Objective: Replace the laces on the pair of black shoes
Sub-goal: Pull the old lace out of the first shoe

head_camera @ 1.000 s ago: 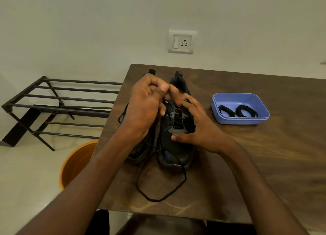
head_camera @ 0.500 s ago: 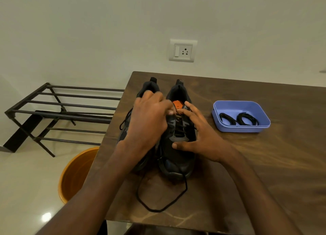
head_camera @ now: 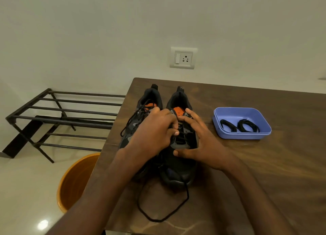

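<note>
Two black shoes with orange insides stand side by side on the wooden table (head_camera: 264, 164), toes toward me. The left shoe (head_camera: 150, 97) is laced. My left hand (head_camera: 155, 130) pinches the black lace at the eyelets of the right shoe (head_camera: 180, 167). My right hand (head_camera: 202, 143) lies on that shoe's right side, fingers spread straight over the tongue and thumb against the upper. A loose length of the old lace (head_camera: 158, 215) loops from the toe onto the table. Two coiled black laces (head_camera: 240, 125) lie in a purple tray (head_camera: 220, 130).
The purple tray sits to the right of the shoes. An orange bucket (head_camera: 74, 182) stands on the floor beside the table's left edge. A black metal shoe rack (head_camera: 61, 118) stands against the wall further left. A wall socket (head_camera: 183, 58) is above the table.
My left hand has come down from above the shoes to the right shoe's eyelets. The left shoe's laces and orange tongue have come into view. My right hand stays on the right shoe.
</note>
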